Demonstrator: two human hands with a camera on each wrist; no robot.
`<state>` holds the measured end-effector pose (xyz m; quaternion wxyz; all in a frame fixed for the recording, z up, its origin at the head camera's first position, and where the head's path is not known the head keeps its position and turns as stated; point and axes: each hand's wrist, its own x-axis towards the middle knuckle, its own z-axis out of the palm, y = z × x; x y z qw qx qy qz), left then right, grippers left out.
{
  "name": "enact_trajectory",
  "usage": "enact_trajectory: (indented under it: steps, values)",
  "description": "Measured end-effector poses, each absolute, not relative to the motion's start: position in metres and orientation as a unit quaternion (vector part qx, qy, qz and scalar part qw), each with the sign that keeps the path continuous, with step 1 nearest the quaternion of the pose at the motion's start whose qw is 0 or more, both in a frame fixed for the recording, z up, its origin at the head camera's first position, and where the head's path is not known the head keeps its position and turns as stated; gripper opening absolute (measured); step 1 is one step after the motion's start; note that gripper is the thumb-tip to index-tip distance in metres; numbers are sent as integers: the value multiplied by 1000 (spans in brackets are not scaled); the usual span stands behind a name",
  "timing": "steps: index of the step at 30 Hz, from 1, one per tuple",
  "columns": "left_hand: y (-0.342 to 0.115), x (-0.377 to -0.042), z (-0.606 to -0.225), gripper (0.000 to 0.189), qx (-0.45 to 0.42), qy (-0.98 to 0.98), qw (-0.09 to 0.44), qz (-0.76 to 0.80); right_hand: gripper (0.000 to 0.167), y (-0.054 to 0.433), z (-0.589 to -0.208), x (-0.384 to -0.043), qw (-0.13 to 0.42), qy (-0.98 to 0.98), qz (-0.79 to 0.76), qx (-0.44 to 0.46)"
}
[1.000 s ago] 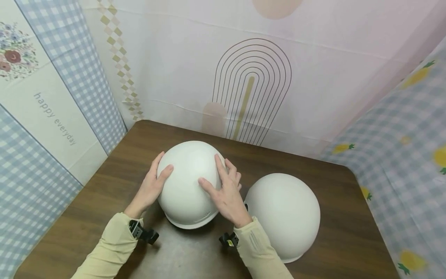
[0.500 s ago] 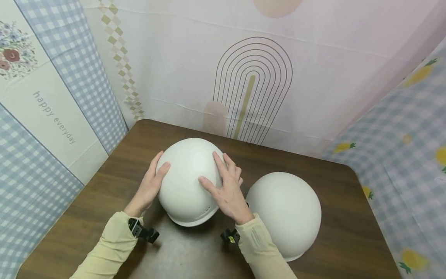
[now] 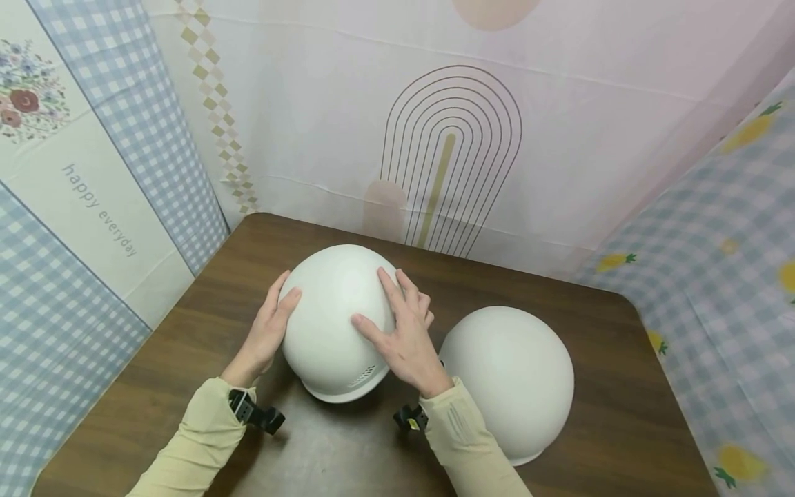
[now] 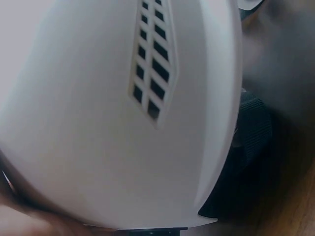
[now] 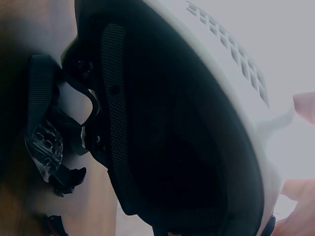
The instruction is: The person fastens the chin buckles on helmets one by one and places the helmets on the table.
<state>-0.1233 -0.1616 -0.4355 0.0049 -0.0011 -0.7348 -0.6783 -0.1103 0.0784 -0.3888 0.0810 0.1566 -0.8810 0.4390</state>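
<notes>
A white helmet stands tilted over the table, held between both hands. My left hand grips its left side, the thumb lying on the shell. On the right side my right hand holds it, thumb and fingers spread over the shell. The left wrist view shows a slatted vent close to the rim. In the right wrist view the dark inside of the helmet shows, with a black strap and a clear plastic piece hanging below. The far fingers are partly hidden.
A second white helmet rests dome up on the brown wooden table, right beside my right forearm. A patterned cloth hangs behind the table's far edge, with checked cloths at both sides.
The held helmet has tipped slightly, its near rim rising so that more of the vent shows. Both hands keep their hold and shift only a little. The second helmet stays put.
</notes>
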Motion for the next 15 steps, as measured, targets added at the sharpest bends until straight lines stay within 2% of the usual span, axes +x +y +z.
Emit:
enact_trajectory:
  steps: [15]
  values:
    - [-164,-123,-438,69,-15,-713,-12,-701,79,77,-385,-111,90,-885,426,169]
